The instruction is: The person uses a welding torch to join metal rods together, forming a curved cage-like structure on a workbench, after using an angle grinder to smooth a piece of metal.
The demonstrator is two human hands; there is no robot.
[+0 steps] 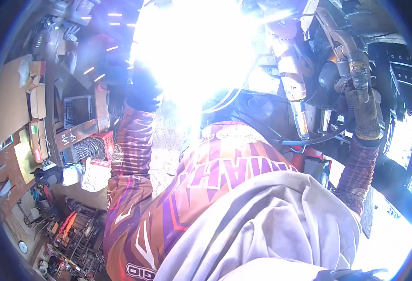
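Note:
My left hand (143, 96), in a dark glove, is raised at the edge of a blinding white glare (192, 51) that hides whatever lies in its fingers. My right hand (361, 105), in a worn leather glove, is raised too and closed around a curved rusty metal bar (349, 49) on dark machinery overhead. Between the hands a tan tool body with a metal tube tip (296, 89) points down, and a thin dark cable (309, 139) loops below it. Both arms wear purple and orange patterned sleeves (133, 154).
A pale cloth (271, 229) drapes over my front. Shelves (77, 112) at left hold cardboard boxes, a red crate (104, 140) and white rags (93, 175). Tools and metal scraps (68, 239) litter the lower left. Dark machine parts (398, 75) crowd the right.

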